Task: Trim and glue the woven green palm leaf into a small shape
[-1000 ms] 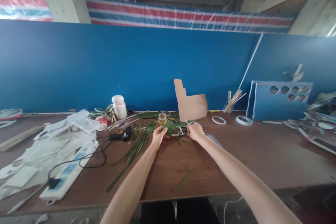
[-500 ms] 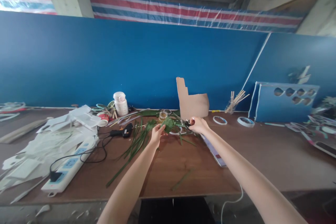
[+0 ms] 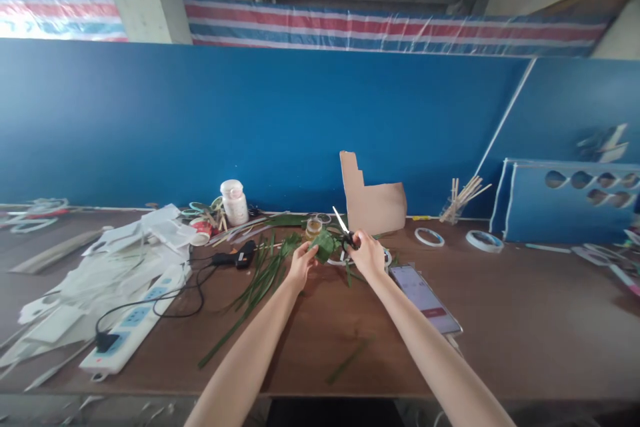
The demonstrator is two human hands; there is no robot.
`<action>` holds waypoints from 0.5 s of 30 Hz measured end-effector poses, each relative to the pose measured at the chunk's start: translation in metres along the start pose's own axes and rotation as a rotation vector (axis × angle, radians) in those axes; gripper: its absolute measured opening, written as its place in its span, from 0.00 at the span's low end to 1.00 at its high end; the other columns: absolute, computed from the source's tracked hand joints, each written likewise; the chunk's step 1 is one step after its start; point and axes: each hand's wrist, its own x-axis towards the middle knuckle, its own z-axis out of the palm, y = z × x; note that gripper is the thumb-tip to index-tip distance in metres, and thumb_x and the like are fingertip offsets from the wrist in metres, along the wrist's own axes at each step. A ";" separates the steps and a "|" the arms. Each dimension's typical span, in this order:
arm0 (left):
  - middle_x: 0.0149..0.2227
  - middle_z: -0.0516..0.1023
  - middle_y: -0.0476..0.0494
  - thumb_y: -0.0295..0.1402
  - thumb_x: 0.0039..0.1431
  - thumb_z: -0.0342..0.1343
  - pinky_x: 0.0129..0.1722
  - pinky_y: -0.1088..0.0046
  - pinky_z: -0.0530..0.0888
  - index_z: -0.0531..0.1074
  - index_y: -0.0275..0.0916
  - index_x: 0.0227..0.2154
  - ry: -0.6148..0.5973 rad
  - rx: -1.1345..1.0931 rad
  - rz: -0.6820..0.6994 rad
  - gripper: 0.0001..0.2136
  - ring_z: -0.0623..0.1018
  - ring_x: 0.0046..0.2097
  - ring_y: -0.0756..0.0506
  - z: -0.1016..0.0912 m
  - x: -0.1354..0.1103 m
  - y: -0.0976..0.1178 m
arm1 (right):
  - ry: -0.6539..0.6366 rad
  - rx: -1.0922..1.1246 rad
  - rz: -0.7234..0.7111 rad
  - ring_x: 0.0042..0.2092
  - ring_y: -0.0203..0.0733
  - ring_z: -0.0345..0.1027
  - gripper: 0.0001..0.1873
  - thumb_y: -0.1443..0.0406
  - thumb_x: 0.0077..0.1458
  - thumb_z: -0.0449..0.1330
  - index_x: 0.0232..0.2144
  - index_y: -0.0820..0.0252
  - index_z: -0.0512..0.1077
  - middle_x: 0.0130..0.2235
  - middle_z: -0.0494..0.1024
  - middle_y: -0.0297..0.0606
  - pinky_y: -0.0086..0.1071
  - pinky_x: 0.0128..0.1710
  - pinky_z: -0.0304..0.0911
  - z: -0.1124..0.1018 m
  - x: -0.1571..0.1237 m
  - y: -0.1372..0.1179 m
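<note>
My left hand (image 3: 301,263) pinches a folded green leaf piece (image 3: 325,245) just above the brown table (image 3: 320,340). My right hand (image 3: 367,254) grips small black-handled scissors (image 3: 344,227), blades pointing up and to the left, close to the leaf's right edge. Long green leaf strips (image 3: 253,287) lie spread on the table left of my hands. A small glass jar of yellowish liquid (image 3: 313,227) stands right behind the leaf.
A phone (image 3: 424,297) lies right of my right arm. A black glue gun (image 3: 239,257), a white power strip (image 3: 133,330), white scraps, a white bottle (image 3: 234,202), cardboard (image 3: 373,203), tape rolls (image 3: 429,237) and sticks in a cup (image 3: 457,200) sit around; a blue wall behind.
My right hand lifted the scissors off the table and raised them, blades up, beside the leaf. My left hand stayed on the leaf. The camera shifted slightly.
</note>
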 end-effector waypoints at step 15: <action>0.28 0.75 0.48 0.41 0.43 0.65 0.24 0.80 0.67 0.73 0.34 0.32 -0.127 0.019 -0.014 0.16 0.72 0.25 0.53 0.002 -0.002 -0.002 | 0.140 0.567 0.138 0.36 0.43 0.72 0.13 0.58 0.39 0.62 0.28 0.56 0.65 0.32 0.76 0.32 0.31 0.36 0.61 -0.020 0.041 -0.017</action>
